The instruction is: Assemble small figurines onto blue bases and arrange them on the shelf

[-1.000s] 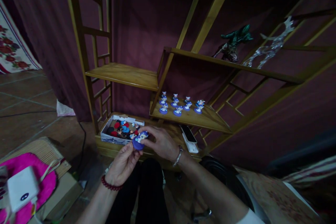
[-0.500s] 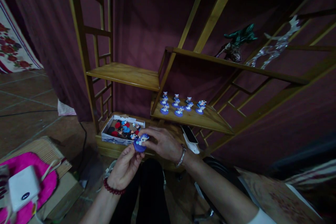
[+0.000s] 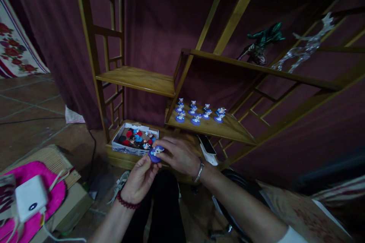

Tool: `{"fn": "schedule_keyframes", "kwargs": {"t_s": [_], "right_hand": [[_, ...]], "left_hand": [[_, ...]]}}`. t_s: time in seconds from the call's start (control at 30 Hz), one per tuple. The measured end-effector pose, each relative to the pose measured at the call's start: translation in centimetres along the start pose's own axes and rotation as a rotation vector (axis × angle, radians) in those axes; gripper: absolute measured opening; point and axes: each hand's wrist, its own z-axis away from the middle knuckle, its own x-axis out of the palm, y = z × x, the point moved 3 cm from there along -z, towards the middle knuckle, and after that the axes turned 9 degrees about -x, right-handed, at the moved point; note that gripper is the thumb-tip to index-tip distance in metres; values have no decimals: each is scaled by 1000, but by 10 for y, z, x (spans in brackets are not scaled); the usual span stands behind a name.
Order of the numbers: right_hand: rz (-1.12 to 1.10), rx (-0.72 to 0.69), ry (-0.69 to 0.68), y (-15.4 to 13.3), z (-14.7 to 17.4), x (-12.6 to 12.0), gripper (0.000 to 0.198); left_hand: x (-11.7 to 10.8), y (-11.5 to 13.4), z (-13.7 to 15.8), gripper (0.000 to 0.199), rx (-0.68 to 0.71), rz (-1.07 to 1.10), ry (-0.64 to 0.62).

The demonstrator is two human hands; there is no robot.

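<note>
Item in hand: one small figurine on a blue round base (image 3: 156, 153), pinched between my left hand (image 3: 140, 179) from below and my right hand (image 3: 177, 155) from the side, both closed on it, so base and figure are steadied together. Held just in front of the open box (image 3: 134, 148) of mixed red, blue and dark pieces. Like figurines (image 3: 198, 113) stand upright in two rows on the low shelf (image 3: 228, 131). Phone (image 3: 207, 146) lies beside my right hand
</note>
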Motion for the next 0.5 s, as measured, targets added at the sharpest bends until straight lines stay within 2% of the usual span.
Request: {"fn": "schedule_keyframes", "kwargs": {"t_s": [0.3, 0.5], "right_hand": [[-8, 53, 43, 1, 1, 4, 20], [7, 129, 42, 4, 2, 7, 23]], "left_hand": [[-2, -1, 1, 9, 4, 22, 83], [-2, -4, -2, 9, 28, 5, 51]]}}
